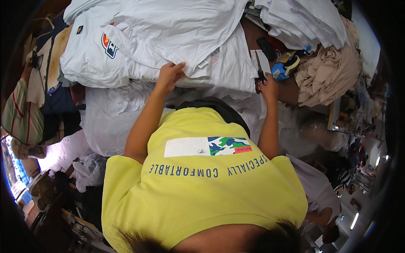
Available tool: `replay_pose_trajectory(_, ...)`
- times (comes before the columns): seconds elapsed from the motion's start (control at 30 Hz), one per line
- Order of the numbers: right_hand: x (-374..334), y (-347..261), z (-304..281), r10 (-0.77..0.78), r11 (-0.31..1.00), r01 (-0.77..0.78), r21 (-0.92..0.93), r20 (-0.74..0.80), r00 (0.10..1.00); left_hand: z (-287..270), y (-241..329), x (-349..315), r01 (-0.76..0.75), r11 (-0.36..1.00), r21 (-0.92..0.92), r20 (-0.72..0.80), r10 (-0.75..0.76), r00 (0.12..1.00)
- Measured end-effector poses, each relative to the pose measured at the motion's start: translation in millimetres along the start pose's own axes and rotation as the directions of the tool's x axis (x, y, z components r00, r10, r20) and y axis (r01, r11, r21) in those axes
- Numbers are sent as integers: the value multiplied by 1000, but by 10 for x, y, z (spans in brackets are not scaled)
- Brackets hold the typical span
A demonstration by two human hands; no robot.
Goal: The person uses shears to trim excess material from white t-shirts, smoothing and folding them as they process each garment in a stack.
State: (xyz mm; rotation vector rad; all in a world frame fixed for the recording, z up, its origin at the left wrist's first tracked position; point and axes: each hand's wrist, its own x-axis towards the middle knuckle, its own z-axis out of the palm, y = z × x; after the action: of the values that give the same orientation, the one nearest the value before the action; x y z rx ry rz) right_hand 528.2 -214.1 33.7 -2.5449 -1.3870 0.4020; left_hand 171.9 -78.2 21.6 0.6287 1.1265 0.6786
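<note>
White T-shirts lie spread and stacked across the table in front of me, one with a small red, yellow and dark blue print. My left hand is closed at the near edge of the top T-shirt, fingers pressed on its cloth. A small white label shows just right of these fingers. At the right end of the pile, my right hand grips the dark handles of a pair of scissors. The blades point away from me, over a strip of white paper.
A blue tape dispenser and a dark object lie right of the scissors. Beyond are a beige cloth heap and folded white garments. Another person's striped sleeve is at the far left; someone in pale clothing is behind right.
</note>
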Motion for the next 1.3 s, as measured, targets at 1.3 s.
replay_pose_trajectory(1.3, -611, -1395, 160, -360, 803, 120, 583, 315, 878, 238, 58, -172, -184, 934, -307, 125, 231, 965)
